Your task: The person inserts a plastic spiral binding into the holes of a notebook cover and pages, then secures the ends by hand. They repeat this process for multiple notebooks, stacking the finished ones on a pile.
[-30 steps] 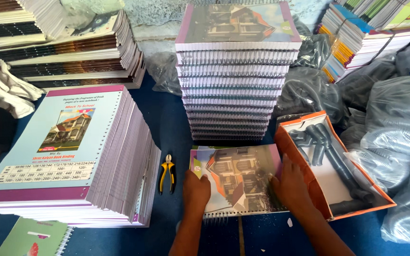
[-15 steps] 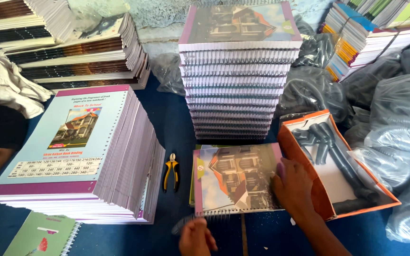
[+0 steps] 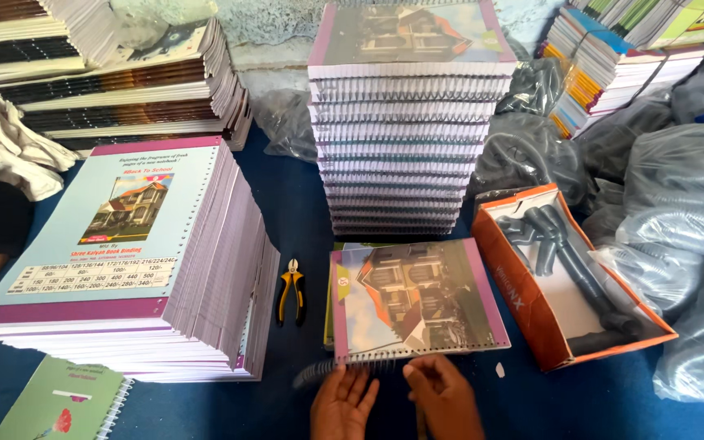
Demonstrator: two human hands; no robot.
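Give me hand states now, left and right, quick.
Left hand: open, fingers spread, touching the black spiral coil at the notebook near edge.
Right hand: fingers curled at the same punched edge; grip cannot be told.

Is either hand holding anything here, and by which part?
Both the left hand and right hand are at the near, punched edge of the notebook, fingers on the dark spiral coil there. A firm grip cannot be told.
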